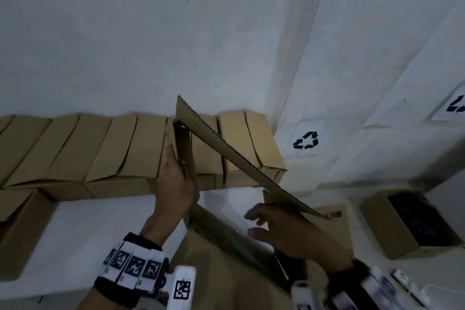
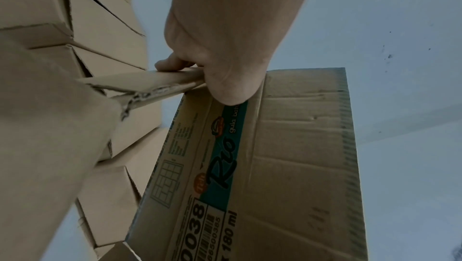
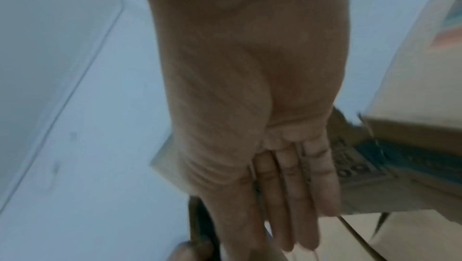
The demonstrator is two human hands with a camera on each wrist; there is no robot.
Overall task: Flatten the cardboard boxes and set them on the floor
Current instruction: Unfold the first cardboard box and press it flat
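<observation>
From the head view, the person holds an opened cardboard box (image 1: 226,156) up in front of them, above the white tabletop (image 1: 105,224): the left hand (image 1: 176,184) has a narrow grip pinching one upright flap, while the right hand (image 1: 289,231) hangs just under a long slanted flap, fingers spread and relaxed, its grip wide. A row of plain boxes (image 1: 105,148) lines the wall behind. The left wrist view shows thumb and fingers clamped on the flap's edge beside the printed panel; the blurred right wrist view shows straight fingers (image 3: 295,196).
</observation>
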